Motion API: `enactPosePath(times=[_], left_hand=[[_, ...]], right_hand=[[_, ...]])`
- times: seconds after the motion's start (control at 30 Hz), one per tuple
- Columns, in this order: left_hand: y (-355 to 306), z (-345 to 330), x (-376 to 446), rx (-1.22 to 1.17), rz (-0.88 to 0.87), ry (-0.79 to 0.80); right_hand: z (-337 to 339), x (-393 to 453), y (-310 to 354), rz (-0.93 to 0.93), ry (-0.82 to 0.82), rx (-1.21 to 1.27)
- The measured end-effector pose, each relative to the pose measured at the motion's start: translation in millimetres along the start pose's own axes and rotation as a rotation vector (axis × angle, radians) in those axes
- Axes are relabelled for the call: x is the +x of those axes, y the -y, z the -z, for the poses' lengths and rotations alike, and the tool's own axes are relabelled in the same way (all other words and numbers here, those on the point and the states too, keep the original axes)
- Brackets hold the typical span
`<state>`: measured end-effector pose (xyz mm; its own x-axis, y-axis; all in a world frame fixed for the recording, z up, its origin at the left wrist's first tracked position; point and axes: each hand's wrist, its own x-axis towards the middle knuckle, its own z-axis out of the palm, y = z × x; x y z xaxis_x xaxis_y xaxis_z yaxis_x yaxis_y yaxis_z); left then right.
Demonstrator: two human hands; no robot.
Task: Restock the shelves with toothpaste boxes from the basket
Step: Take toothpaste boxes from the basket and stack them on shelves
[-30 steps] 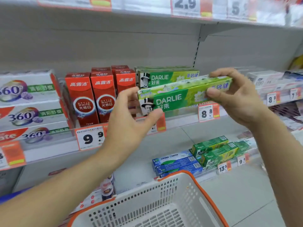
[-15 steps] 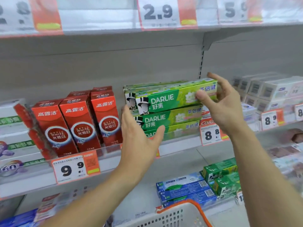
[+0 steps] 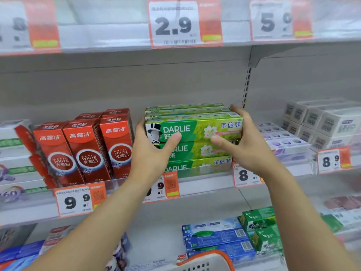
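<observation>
Fingers [image 3: 141,126] of the left hand [image 3: 150,151] curl round the left end of the top Darlie box [image 3: 195,128], thumb across its front. The box lies on the green stack [image 3: 197,165] on the shelf [image 3: 205,184], right of the red boxes [image 3: 84,151]. The right hand [image 3: 244,147] grips its right end. The basket [image 3: 207,261] sits below.

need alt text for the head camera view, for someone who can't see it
Both hands hold the ends of the top green Darlie toothpaste box on a stack on a store shelf, left hand at its left end, right hand at its right. Red toothpaste boxes stand upright to the left; a basket rim shows below.
</observation>
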<state>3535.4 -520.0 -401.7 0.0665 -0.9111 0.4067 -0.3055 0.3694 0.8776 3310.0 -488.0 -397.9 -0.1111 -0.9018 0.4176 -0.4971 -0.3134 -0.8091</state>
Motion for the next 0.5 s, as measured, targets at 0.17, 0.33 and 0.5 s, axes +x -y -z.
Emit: enactPosePath(times=[0.17,0.33,0.5], left_hand=[[1,4,-1,0.012,0.002,0.031],[4,10,8,0.069,0.041,0.117],[6,9,8,0.092,0.041,0.159]], right_hand=[[3,13,-3,-0.033,0.056,0.002],[6,27,0,-0.164,0.195,0.283],[5,28,0,-0.179,0.23,0.367]])
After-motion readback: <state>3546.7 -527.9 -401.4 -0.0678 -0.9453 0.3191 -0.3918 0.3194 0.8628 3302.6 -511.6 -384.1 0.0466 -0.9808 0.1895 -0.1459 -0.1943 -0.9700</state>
